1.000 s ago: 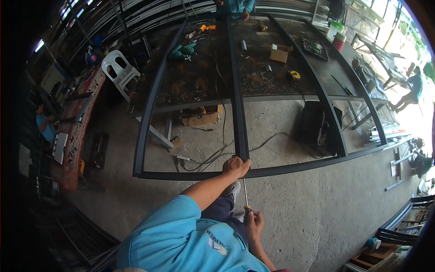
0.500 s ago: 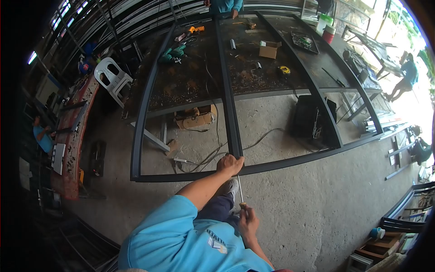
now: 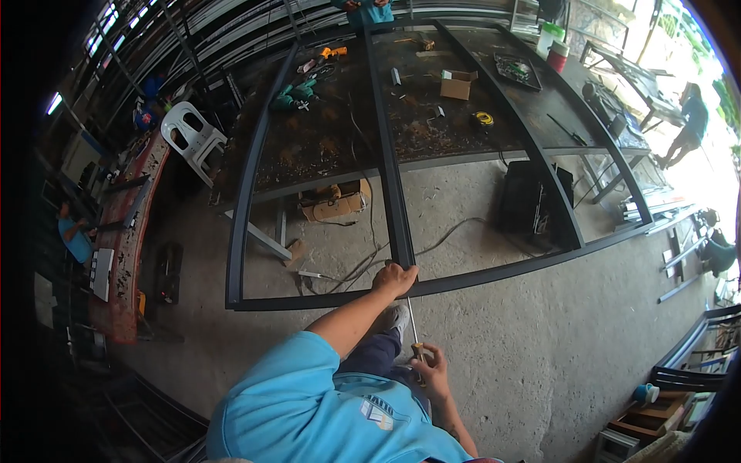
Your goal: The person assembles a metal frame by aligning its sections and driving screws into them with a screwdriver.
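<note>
Left hand braced on dark frame; screwdriver in right hand, below near rail.
Across the frame, a co-worker, cut off by the top edge. Left hand closed over the joint of middle bar and near rail; fingertips out of sight. Just right, the screwdriver's shaft runs from the rail's outer edge back to its handle: reads as screw-turning at this joint. Tip and any screw hidden; cannot tell if seated. Right hand pinches the handle between thumb and fingers, seemingly lightly. Next turn would seem to need a firmer grip, shaft square to the rail, joint braced. Far right, another person, detail lost in glare.
</note>
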Demonstrator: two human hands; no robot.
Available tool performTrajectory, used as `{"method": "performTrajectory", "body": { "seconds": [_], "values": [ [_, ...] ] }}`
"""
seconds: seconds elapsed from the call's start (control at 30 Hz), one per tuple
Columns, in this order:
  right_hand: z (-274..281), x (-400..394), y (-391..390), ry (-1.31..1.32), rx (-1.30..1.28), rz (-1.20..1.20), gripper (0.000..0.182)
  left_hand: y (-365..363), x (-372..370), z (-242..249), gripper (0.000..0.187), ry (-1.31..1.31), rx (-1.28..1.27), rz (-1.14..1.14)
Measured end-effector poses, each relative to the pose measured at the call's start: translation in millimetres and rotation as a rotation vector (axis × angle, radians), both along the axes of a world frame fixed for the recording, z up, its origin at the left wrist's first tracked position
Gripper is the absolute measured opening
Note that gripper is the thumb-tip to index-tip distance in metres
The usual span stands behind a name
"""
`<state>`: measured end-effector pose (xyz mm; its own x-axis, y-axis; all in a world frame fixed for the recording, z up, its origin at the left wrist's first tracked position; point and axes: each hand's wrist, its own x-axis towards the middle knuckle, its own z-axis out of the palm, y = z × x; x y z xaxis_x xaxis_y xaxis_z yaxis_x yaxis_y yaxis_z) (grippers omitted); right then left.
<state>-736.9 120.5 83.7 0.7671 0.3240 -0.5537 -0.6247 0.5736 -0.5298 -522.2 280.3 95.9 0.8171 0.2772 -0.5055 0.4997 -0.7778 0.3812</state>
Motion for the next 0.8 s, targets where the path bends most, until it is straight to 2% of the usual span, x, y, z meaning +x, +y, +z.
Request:
{"method": "performTrajectory", "body": {
  "seconds": [0.07, 0.1, 0.23, 0.3, 0.33, 0.4, 0.43, 0.5, 0.53, 0.6, 0.7, 0.77, 0.8],
  "values": [
    [4, -6, 17, -0.450, -0.919, -0.212, 0.030, -1, 1, 8, 0.074, 0.041, -0.014, 0.003],
    [9, -8, 11, -0.800, -1.442, -0.169, 0.026, -1, 3, 7, 0.074, 0.040, -0.015, 0.002],
    [14, -8, 22, -0.650, -1.454, -0.062, 0.020, 1, 1, -5, 0.075, 0.050, -0.002, -0.016],
    [-2, -8, 24, -0.515, -1.277, -0.087, 0.018, 1, 4, -7, 0.075, 0.039, 0.016, -0.033],
    [-4, -8, 23, -0.511, -1.276, -0.088, 0.018, 0, 3, -2, 0.075, 0.051, 0.022, -0.049],
    [-6, -7, 21, -0.375, -1.030, -0.103, 0.019, 1, 2, -3, 0.075, 0.066, 0.031, -0.071],
    [-11, -8, 19, -0.371, -1.030, -0.108, 0.019, 2, 3, -6, 0.076, 0.058, 0.032, -0.083],
    [-22, -9, 15, -0.226, -0.549, -0.152, 0.022, 3, 3, -12, 0.077, 0.048, 0.036, -0.100],
    [-18, -8, 15, -0.226, -0.548, -0.158, 0.022, 3, 3, -13, 0.077, 0.035, 0.043, -0.088],
    [-7, -5, 13, -0.110, -0.346, -0.153, 0.024, 2, 4, -14, 0.078, 0.019, 0.049, -0.081],
    [8, -2, 9, -0.046, -0.281, -0.133, 0.026, 6, 4, -13, 0.078, 0.031, 0.029, -0.053],
    [5, -3, 14, -0.050, -0.268, -0.165, 0.026, 13, 6, -9, 0.081, 0.066, -0.142, -0.033],
    [2, -3, 14, -0.049, -0.255, -0.193, 0.027, 23, 5, -6, 0.081, 0.056, -0.146, -0.037]
  ]
}}
